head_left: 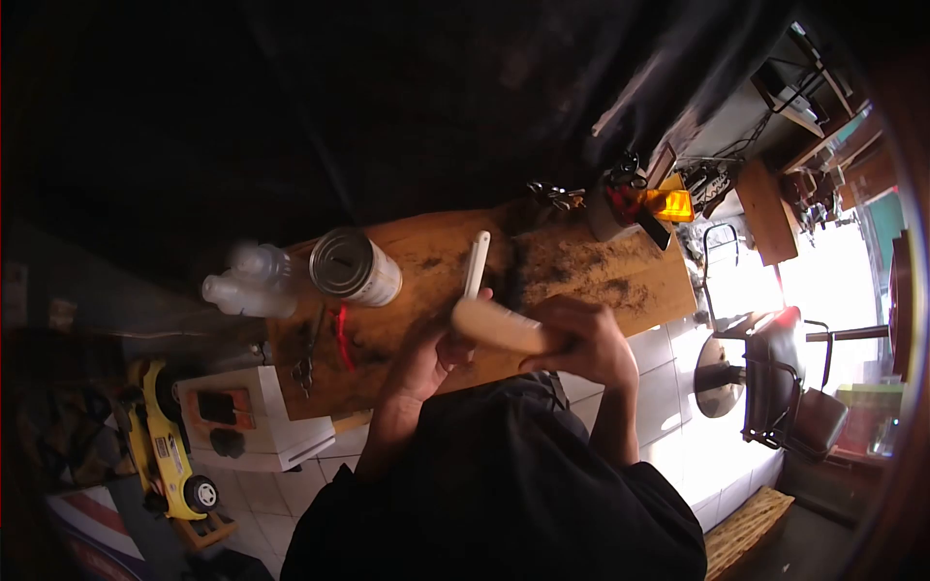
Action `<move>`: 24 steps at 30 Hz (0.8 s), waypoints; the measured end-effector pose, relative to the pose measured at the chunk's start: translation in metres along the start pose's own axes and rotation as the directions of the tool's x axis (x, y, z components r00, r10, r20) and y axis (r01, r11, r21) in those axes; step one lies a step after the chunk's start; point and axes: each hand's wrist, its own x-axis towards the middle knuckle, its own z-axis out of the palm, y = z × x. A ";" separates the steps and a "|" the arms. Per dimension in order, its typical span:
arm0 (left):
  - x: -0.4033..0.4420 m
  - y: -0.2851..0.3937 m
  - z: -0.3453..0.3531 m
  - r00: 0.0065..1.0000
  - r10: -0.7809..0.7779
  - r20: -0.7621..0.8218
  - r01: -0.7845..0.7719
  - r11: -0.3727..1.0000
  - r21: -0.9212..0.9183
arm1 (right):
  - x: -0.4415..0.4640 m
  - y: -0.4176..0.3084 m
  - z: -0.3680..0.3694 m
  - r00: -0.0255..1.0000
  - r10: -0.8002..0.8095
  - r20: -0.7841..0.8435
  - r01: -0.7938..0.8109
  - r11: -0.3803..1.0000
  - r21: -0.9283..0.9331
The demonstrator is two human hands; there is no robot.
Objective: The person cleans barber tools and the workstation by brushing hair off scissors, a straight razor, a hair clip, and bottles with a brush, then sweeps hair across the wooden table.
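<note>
My right hand (589, 341) is closed around one end of a tan, rounded block (499, 326) that looks like the back of a wooden brush; motion blurs it. At the block's other end is my left hand (426, 356), its fingers curled. A slim white handle-like tool (477, 263) sticks up from this hand, past the block, with a small dark spot near its tip. The block hides the tool's lower end, so its kind is unclear. Both hands are over the near edge of a wooden table (426, 254) strewn with dark hair-like bits.
On the table's left stand a metal can (355, 266) and clear plastic bottles (254, 281), beside a red strip (344, 339) and scissors (304, 376). A holder with tools (615, 205) is at back right. A barber chair (790, 378) and yellow toy car (170, 450) flank the table.
</note>
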 end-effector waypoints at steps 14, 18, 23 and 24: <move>-0.003 -0.008 0.028 0.982 -0.158 -0.107 0.180 0.950 0.253 | -0.015 0.027 0.000 0.782 0.303 -0.545 -0.301 0.949 0.095; 0.008 -0.018 0.035 0.993 -0.094 -0.064 0.109 0.953 0.282 | -0.022 0.016 -0.004 0.904 0.122 -0.410 -0.123 0.992 0.023; 0.035 -0.031 0.049 0.999 0.028 0.015 -0.031 0.935 0.354 | -0.032 0.022 -0.008 0.928 0.100 -0.360 -0.042 0.985 0.165; 0.042 -0.028 0.055 0.999 0.010 0.039 -0.025 0.915 0.404 | -0.034 0.025 -0.011 0.928 0.093 -0.360 -0.026 0.982 0.185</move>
